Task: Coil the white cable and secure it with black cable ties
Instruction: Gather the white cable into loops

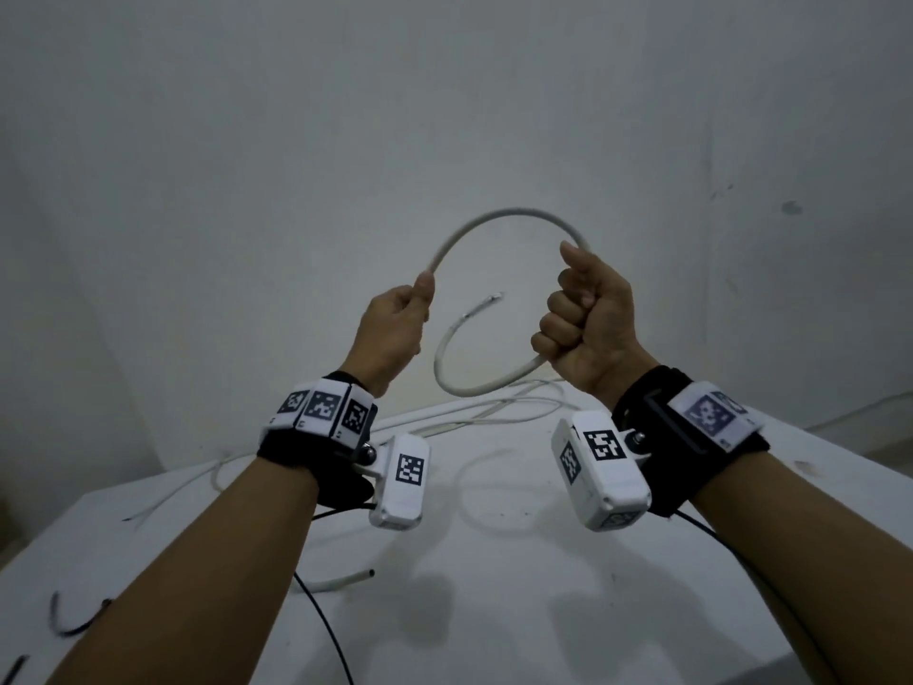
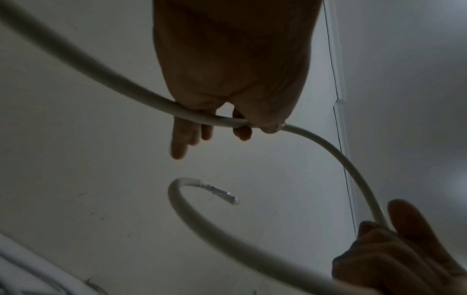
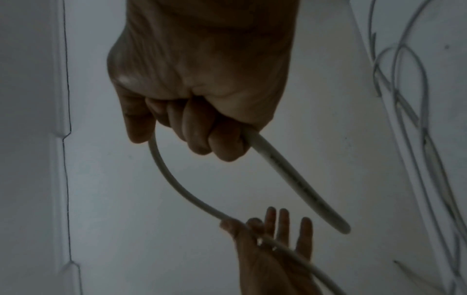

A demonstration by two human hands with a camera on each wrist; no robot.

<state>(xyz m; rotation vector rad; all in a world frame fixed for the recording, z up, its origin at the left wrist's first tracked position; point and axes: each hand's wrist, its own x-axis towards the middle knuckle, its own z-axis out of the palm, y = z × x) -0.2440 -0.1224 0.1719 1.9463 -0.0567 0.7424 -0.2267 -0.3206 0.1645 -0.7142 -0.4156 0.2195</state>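
I hold a thick white cable (image 1: 509, 214) up in front of the wall, arched between both hands. My left hand (image 1: 397, 321) pinches it between thumb and forefinger, and in the left wrist view the left hand (image 2: 227, 111) shows its other fingers straight. My right hand (image 1: 585, 313) grips it in a fist, which the right wrist view shows wrapped round the cable (image 3: 285, 171). Below the fist the cable curls left and up to a stripped end (image 1: 486, 303), also seen bare in the left wrist view (image 2: 223, 193). A black curved strip, possibly a cable tie (image 1: 74, 622), lies on the table far left.
The white table (image 1: 494, 610) lies below my arms. Thin white wires (image 1: 494, 405) trail along its back edge by the wall. A short white cable piece (image 1: 341, 579) lies near my left forearm. Black camera leads (image 1: 323, 625) hang from both wrists.
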